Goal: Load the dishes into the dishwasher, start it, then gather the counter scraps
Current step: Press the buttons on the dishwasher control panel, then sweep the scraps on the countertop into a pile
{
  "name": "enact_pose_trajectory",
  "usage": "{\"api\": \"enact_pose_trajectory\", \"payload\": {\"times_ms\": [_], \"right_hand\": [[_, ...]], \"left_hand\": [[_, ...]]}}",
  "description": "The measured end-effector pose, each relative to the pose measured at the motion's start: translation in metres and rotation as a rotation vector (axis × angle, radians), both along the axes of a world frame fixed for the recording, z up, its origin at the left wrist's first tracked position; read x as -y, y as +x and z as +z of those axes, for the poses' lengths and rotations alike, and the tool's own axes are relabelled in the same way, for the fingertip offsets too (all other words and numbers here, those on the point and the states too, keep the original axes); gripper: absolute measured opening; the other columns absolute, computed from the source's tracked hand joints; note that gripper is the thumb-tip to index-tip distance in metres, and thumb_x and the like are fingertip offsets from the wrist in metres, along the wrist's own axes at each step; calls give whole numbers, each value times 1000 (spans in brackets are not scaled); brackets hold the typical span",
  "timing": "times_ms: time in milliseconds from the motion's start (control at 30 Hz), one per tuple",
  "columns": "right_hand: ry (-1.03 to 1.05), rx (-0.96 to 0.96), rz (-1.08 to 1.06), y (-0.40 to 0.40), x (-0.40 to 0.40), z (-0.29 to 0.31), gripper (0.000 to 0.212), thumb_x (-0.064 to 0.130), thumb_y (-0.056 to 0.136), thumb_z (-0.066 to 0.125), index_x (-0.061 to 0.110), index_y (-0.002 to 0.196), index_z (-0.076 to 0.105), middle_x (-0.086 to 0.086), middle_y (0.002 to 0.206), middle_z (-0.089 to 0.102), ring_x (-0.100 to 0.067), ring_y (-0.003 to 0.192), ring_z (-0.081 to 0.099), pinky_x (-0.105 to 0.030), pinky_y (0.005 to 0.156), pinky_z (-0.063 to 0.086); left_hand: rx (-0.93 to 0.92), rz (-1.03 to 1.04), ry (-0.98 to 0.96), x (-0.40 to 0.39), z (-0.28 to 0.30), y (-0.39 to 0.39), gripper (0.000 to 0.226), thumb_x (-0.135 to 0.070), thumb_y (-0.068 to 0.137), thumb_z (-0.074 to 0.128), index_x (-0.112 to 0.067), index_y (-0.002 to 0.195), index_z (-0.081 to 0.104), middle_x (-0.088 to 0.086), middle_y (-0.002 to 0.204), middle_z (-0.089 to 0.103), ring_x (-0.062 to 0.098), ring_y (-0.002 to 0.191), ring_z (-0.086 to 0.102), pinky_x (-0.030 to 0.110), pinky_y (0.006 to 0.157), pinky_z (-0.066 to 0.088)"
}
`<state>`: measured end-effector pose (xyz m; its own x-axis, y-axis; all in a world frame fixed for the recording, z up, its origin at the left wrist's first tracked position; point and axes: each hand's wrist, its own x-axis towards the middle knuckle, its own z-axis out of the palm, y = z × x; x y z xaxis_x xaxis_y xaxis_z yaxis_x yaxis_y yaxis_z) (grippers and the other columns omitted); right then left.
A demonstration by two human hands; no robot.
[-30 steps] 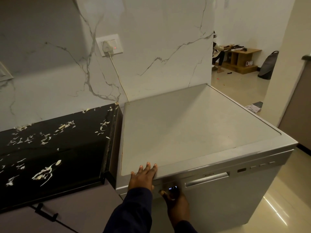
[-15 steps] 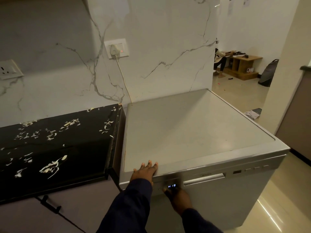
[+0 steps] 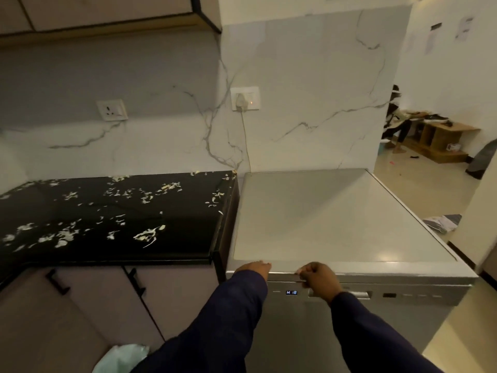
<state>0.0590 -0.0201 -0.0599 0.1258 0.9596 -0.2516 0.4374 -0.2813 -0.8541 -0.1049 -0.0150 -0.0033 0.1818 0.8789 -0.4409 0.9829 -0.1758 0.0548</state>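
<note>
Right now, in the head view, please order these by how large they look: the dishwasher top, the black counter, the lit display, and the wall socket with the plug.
1-2. Black counter and dishwasher top: they look alike, so no ranking.
3. Wall socket.
4. Lit display.

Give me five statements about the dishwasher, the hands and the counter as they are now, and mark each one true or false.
1. The dishwasher door is shut. True.
2. Its display is dark. False: lit digits show on it.
3. The black counter is strewn with pale scraps. True.
4. The left hand holds a plate. False: it rests on the dishwasher's top front edge and holds nothing.
5. The right hand is on the counter among the scraps. False: it is at the dishwasher's front edge, right of the display, fingers curled.
</note>
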Motion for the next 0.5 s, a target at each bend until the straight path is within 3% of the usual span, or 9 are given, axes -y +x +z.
{"api": "enact_pose_trajectory", "payload": {"times_ms": [133,200,367,500], "right_hand": [[85,-15,25,-3,-13,42,10,20,89,61,15,80,60,-3,82,65,-18,75,64,-22,57,42],[126,-10,41,-8,-23,62,10,22,88,61,13,90,62,-4,88,65,-20,84,64,-24,63,42],[217,35,73,-32,-46,107,31,27,88,62,12,115,60,-6,110,62,-25,107,57,-38,90,47],[314,41,90,-67,-60,138,35,24,90,60,8,121,57,-9,115,61,-24,103,56,-39,92,46]], "left_hand": [[107,36,101,4,35,-15,58,-18,95,44,-15,146,16,6,154,17,26,140,24,36,114,23],[118,35,199,1,54,-26,61,-16,93,48,-15,146,17,6,153,20,26,139,26,38,113,26],[103,113,313,-6,90,-67,62,-19,91,49,-19,145,19,4,153,20,25,138,28,42,111,31],[96,226,350,-12,109,-116,65,-23,93,49,-22,146,13,1,156,11,23,141,21,41,114,27]]}}
